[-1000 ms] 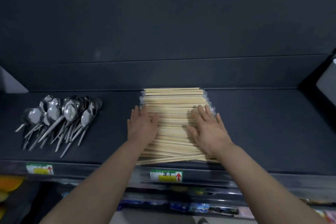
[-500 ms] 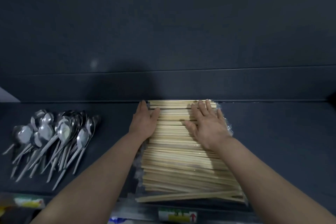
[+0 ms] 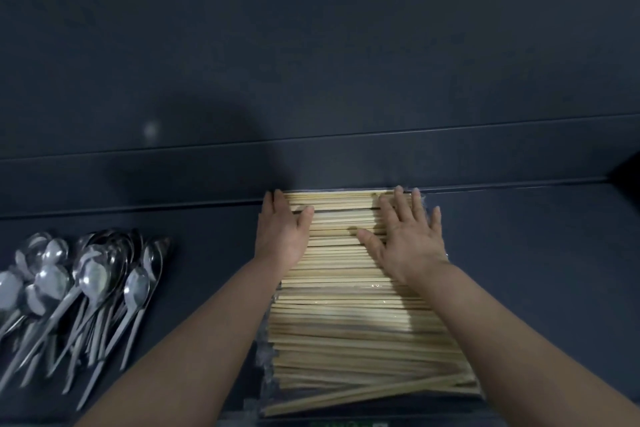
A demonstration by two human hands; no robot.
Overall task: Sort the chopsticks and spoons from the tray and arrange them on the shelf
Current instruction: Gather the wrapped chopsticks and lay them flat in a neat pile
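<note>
"Head view: why do the left hand (image 3: 282,236) and right hand (image 3: 408,239) lie flat on the chopsticks (image 3: 346,322)?"

"Squaring the stack, I judge. The fingers (image 3: 401,204) are straight and spread, gripping nothing, only pressing down. Their tips reach the back ledge of the shelf (image 3: 536,253), so the pile's far end lies right under them, against that ledge."

"And the spoons (image 3: 90,288)?"

"Well to the left of the left fingers, untouched, handles fanned toward the person."

"Counts?"

"Two hands, one stack, one heap. Chopsticks: dozens, too many to count. Spoons: roughly a dozen, overlapping, so no exact figure."
</note>
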